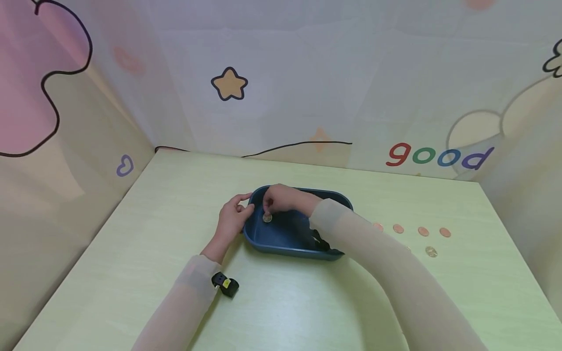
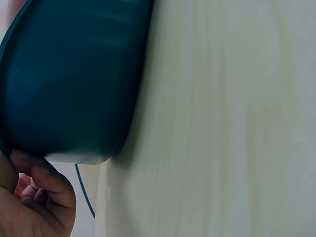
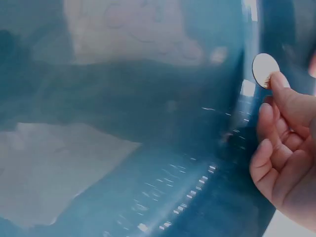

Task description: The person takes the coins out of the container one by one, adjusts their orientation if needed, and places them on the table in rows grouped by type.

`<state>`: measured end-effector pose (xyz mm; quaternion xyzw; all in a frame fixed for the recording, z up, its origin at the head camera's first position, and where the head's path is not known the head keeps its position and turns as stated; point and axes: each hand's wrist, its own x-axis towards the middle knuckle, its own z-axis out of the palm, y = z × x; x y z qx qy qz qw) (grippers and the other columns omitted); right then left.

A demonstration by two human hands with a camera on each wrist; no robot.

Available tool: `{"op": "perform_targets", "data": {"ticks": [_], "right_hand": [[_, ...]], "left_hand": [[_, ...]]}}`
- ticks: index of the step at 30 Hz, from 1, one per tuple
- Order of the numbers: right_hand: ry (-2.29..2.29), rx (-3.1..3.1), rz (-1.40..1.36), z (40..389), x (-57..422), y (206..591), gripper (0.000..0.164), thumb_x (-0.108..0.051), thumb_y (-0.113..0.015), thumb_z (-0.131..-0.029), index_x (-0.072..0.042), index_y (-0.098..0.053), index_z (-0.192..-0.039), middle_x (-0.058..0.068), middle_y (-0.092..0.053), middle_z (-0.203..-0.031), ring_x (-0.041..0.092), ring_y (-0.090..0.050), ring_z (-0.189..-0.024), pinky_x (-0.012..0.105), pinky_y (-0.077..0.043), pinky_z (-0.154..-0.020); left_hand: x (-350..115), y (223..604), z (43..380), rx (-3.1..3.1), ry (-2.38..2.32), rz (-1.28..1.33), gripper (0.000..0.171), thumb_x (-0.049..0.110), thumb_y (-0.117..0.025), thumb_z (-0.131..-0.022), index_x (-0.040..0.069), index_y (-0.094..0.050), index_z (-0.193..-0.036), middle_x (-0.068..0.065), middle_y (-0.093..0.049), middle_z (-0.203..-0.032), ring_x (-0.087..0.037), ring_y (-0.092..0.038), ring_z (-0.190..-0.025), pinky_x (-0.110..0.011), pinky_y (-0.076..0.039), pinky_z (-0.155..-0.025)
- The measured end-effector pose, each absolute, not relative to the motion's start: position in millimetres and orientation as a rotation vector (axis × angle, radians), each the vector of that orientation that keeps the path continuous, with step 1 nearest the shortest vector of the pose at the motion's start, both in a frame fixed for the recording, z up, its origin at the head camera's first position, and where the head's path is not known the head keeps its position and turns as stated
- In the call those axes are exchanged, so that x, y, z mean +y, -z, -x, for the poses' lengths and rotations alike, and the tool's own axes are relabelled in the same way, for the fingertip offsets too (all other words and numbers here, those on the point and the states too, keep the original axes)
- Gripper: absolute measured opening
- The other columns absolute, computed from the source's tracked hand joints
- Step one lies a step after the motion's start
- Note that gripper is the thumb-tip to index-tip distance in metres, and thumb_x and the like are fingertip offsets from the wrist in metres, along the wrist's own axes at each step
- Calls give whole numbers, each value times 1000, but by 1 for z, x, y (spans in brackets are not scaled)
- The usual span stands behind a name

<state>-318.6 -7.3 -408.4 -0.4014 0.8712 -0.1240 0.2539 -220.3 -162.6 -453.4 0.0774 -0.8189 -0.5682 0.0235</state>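
Note:
A dark blue plastic tray (image 1: 281, 236) with rounded corners stands on the table. My left hand (image 1: 231, 218) grips its left end; in the left wrist view, the fingers and thumb meet at the rim of the tray (image 2: 74, 94). Over the inside of the tray, my right hand (image 1: 281, 199) pinches a round coin (image 1: 267, 218) between thumb and finger. The right wrist view shows this coin (image 3: 265, 70) tilted, its face pale in the light, above the shiny tray floor (image 3: 163, 108). My right forearm hides the tray's right end.
Right of the tray, several copper-coloured coins (image 1: 423, 231) lie in a row on the pale wood-grain table (image 1: 281, 302). A gold-coloured coin (image 1: 431, 251) lies in front of them. The right sleeve (image 1: 386, 258) covers part of that area. A printed cloth (image 1: 285, 87) hangs behind the table.

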Motion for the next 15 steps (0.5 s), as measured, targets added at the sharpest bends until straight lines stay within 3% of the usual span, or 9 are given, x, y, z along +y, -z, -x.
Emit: {"op": "perform_targets", "data": {"ticks": [15], "right_hand": [[591, 2424, 1027, 311, 33, 348, 15, -18, -67, -99, -4, -70, -93, 4, -64, -79, 18, -57, -74, 24, -42, -70]], "left_hand": [[-162, 455, 221, -2536, 1735, -250, 42, 14, -63, -98, 4, -62, -139, 8, -41, -57, -6, -35, -41, -21, -34, -45]]}}
